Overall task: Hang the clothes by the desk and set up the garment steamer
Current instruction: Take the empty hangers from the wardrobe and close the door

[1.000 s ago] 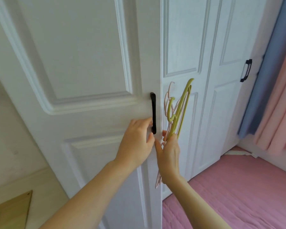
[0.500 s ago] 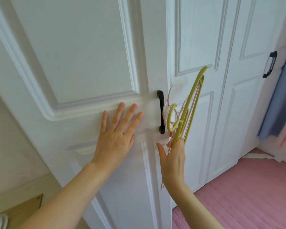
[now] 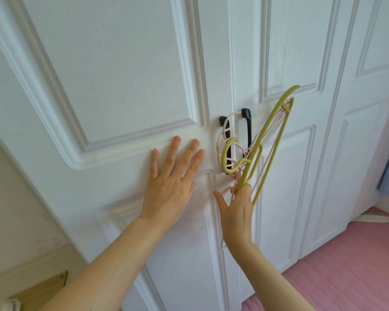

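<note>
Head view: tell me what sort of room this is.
Most likely a bedroom. White panelled wardrobe doors with black handles fill the view, the right hand holds clothes hangers, and a pink quilted bed cover lies beside.

Two bare arms showing from a head-worn view

The left hand (image 3: 169,189) and right hand (image 3: 238,209) are wearing no gloves, rings or watch; both forearms are showing bare, with no sleeves reaching the visible part.
</note>
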### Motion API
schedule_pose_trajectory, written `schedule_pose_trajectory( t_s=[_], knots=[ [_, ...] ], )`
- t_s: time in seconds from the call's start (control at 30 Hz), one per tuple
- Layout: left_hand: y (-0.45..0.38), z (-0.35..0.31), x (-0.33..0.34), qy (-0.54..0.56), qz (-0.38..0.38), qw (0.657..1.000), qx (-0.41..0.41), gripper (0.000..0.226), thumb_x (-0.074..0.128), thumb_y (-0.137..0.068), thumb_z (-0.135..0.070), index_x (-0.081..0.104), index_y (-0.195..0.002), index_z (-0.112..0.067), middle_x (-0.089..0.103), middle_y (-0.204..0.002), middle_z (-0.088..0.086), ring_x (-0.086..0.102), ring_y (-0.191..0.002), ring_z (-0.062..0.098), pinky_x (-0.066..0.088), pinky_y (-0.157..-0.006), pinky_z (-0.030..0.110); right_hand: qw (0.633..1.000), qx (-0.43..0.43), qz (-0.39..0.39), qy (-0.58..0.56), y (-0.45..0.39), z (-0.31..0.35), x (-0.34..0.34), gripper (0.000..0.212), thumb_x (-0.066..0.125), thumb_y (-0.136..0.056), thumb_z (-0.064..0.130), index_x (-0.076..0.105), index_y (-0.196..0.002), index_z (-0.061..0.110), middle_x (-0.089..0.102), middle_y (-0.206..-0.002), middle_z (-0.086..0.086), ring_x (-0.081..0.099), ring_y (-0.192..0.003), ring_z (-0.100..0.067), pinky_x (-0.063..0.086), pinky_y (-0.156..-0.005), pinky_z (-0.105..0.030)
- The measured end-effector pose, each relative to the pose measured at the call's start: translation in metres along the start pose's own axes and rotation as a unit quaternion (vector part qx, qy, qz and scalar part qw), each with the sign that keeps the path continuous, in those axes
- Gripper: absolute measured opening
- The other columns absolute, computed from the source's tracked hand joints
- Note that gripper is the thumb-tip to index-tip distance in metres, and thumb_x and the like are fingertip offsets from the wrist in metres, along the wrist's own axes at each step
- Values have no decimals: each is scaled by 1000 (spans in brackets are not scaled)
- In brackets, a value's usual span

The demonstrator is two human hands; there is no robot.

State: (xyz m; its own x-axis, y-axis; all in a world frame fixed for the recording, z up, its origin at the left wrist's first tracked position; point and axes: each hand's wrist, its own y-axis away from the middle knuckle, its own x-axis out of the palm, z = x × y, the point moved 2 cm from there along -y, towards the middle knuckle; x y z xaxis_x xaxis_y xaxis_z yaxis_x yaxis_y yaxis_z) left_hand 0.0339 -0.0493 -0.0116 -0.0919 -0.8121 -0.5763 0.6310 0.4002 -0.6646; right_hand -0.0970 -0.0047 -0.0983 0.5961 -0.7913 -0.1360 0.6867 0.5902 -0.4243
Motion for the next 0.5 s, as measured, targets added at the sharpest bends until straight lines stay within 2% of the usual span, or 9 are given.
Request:
schedule_pose_trajectory(
  t_s=[0.17,0.3,0.5],
  knots=[
    [-3,1,6,4,9,1000,-4,77,60,-86,-31,21,-152,-20,11,-160,0,3,-147,33,-1,-113,60,1000,2,-8,14,-9,-3,10,30,67,-87,18,37,-88,19,46,-86,3,48,-81,-20,42,-66,-25],
    [-5,2,8,5,15,1000,-6,78,61,-84,-29,21,-151,-22,10,-161,-1,2,-147,34,-3,-113,59,999,-4,-8,39,-12,-5,14,30,67,-87,22,37,-90,21,47,-87,2,49,-79,-16,37,-62,-16],
    [-5,2,7,10,32,999,3,79,62,-81,-23,24,-151,-22,10,-161,-2,0,-147,36,-5,-112,61,996,-36,-32,71,-13,-4,20,35,70,-85,20,35,-88,20,43,-85,1,45,-75,-16,32,-63,-17]
  ],
)
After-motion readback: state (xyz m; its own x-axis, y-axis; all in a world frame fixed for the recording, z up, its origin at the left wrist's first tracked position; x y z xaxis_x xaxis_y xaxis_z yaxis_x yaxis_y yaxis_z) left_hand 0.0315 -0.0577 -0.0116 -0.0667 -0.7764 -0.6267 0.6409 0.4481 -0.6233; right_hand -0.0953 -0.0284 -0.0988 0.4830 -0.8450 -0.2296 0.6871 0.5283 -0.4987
